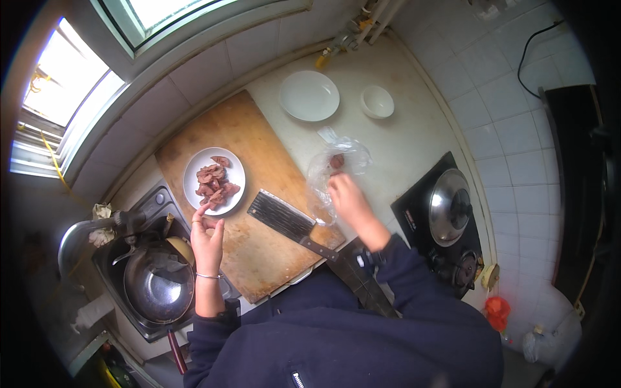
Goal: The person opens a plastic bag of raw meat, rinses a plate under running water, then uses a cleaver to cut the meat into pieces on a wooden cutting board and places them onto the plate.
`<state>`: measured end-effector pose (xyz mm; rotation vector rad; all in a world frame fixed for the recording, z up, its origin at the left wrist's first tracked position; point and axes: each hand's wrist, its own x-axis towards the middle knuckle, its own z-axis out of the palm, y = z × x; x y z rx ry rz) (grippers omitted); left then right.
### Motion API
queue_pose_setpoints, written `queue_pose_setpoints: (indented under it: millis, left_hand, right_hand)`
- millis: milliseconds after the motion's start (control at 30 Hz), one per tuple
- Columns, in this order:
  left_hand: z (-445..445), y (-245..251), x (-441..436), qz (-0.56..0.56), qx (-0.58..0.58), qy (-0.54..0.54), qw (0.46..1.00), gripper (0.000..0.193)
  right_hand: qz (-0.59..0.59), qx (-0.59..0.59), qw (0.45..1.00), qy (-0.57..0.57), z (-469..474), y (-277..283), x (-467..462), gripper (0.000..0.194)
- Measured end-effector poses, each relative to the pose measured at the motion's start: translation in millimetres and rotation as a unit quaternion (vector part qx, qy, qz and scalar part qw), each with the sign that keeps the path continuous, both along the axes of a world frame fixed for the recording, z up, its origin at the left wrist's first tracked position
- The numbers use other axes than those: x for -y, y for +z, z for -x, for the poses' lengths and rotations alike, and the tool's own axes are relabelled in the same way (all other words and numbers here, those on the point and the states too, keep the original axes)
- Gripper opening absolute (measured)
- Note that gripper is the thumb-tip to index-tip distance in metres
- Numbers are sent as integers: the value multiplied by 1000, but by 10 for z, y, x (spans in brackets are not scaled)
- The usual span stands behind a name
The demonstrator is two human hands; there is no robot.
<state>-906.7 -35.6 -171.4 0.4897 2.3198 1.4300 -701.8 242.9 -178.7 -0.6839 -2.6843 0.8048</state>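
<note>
My left hand [207,237] is at the near rim of a white plate [190,167], fingers curled with a gap between thumb and forefinger. Sliced brownish-red meat [213,183] is heaped on that plate, which rests on a wooden cutting board [228,123]. Over a clear plastic bag [318,182] on the counter is my right hand [347,194], its fingertips bunched beside a dark red piece of meat [336,160]. Whether those fingertips hold anything is hidden. A cleaver [284,216] lies across the board between my hands, its handle toward me.
Beyond the bag stand an empty white plate [309,96] and a small white bowl [377,102]. On the right, a lidded pan [449,208] sits on a black gas stove [407,208]. At left, a wok [160,286] lies in the sink [140,330] under a faucet [80,230].
</note>
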Motion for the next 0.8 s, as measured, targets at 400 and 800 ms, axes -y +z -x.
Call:
queue_pose_setpoints:
  millis: [400,800]
  left_hand:
    - [-184,54,140,-28,79,-3,996,32]
    - [-390,125,-150,2,185,-139,973,28]
  right_hand:
    - [10,189,980,-66,102,-631,-525,30]
    - [-35,233,969,-72,103,-667,-428,29]
